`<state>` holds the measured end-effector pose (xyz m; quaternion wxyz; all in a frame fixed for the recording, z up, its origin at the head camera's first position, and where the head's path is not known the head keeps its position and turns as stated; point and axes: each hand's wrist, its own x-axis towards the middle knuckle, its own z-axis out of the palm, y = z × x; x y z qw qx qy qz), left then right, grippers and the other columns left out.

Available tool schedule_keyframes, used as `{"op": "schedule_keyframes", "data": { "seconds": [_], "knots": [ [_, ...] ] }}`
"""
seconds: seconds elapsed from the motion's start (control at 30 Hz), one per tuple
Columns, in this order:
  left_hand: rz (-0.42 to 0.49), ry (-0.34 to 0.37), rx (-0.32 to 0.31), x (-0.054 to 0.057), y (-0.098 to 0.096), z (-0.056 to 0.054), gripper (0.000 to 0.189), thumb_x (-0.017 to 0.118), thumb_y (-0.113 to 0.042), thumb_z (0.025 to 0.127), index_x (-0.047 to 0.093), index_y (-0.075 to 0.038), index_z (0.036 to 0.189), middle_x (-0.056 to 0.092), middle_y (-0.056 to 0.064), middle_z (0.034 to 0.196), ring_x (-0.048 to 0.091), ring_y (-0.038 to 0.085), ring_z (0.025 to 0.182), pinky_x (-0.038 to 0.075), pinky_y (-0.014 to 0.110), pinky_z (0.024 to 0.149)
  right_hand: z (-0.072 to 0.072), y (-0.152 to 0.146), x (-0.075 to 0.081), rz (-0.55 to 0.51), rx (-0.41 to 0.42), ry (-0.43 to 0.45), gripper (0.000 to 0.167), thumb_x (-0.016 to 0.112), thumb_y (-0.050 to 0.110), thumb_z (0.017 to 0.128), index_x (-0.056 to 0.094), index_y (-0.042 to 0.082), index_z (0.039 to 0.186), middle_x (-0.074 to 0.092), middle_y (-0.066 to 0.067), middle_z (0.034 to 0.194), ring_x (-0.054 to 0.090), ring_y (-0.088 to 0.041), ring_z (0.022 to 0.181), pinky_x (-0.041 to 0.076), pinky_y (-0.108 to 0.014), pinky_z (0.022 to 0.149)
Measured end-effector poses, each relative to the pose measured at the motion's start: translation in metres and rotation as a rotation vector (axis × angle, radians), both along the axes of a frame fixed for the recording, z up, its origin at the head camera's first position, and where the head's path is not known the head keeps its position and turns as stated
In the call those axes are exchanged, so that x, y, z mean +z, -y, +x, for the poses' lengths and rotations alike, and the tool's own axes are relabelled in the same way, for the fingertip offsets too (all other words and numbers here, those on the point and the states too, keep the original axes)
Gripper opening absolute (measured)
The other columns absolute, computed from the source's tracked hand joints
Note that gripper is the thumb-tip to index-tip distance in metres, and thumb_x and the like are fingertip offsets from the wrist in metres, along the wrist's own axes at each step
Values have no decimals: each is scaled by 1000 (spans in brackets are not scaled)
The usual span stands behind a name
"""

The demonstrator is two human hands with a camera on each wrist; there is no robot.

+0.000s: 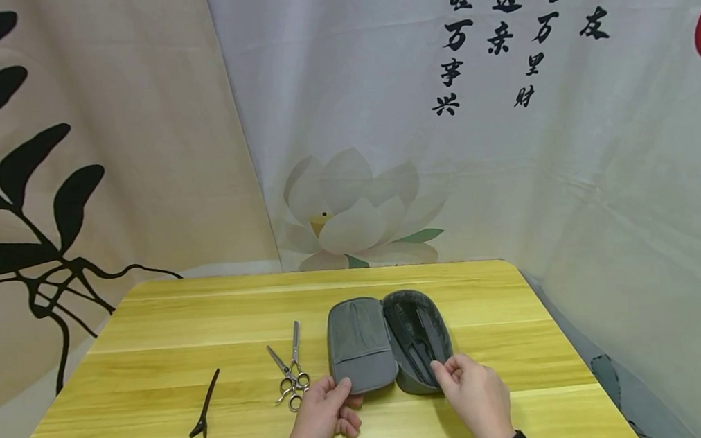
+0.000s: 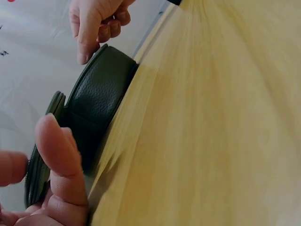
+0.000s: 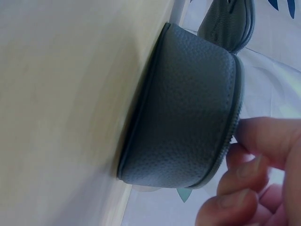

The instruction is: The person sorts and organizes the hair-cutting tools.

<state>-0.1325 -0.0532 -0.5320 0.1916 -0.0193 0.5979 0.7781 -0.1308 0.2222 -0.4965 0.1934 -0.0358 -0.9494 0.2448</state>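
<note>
A grey zippered case [image 1: 364,372] lies unfolded on the table, its lid turned out to the left. My left hand [image 1: 323,417] pinches the lid's near left corner, thumb on top and fingers beneath. At the near right rim of the deeper half, my right hand [image 1: 477,397] pinches the zipper edge between thumb and forefinger. Long black tools [image 1: 412,332] lie inside that half; their exact kind is unclear. The left wrist view shows the case's pebbled side wall [image 2: 101,84], and the right wrist view shows the same wall [image 3: 183,113] close up.
Two pairs of hairdressing scissors [image 1: 292,376] lie just left of the case, near my left hand. Farther left is a black hair clip [image 1: 204,407]. The wooden table [image 1: 245,305] ends at a printed cloth backdrop [image 1: 366,106].
</note>
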Motion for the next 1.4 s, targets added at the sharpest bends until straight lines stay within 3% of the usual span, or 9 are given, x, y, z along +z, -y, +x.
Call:
{"op": "schedule_keyframes", "data": {
  "seconds": [0.13,0.3,1.1,1.4],
  "knots": [
    [-42,-4,-46,0,3,0,40,58,-33,112,55,6,116,72,9,95,63,10,60,58,26,51,0,0,-1,-1,3,-6,33,85,35,93,62,23,71,51,13,56,42,-3,48,30,-22,45],
    [-58,-23,-76,1,6,1,40,59,-33,112,55,7,115,72,10,98,65,11,62,59,26,53,0,0,-2,-9,4,-4,33,84,35,94,63,23,71,52,13,56,42,-3,49,30,-22,45],
    [-38,-12,-94,1,6,2,39,61,-31,111,53,6,118,73,10,100,67,11,64,61,28,57,0,-1,-1,-29,10,11,34,84,35,94,63,23,71,52,13,55,42,-3,48,30,-22,45],
    [-171,-58,-97,8,10,6,41,63,-36,110,56,4,114,73,12,98,65,13,57,59,29,51,1,-1,-1,-33,20,22,33,82,37,96,64,23,72,52,13,56,41,-3,48,29,-22,44]
  ]
}}
